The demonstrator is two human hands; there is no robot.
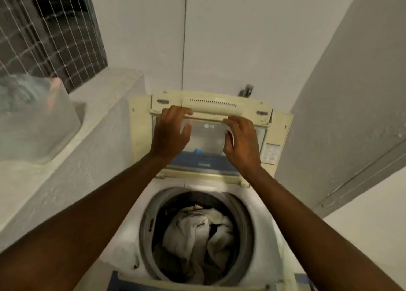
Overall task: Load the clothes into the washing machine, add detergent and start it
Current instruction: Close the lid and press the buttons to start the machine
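Observation:
A top-loading washing machine (270, 220) stands below me with its round drum open. Pale and dark clothes (197, 238) lie crumpled inside the drum. The yellowed folding lid (211, 103) is raised upright at the back, its clear panel facing me. My left hand (170, 132) grips the lid's upper edge on the left, fingers curled over the rim. My right hand (240, 140) holds the same edge on the right, thumb against the clear panel. No detergent container is identifiable.
A concrete ledge (98, 115) runs along the left, carrying a translucent plastic tub (37, 119). A netted window (50, 31) sits above it. A tap (247, 90) pokes out behind the machine. A grey door (351, 115) stands on the right.

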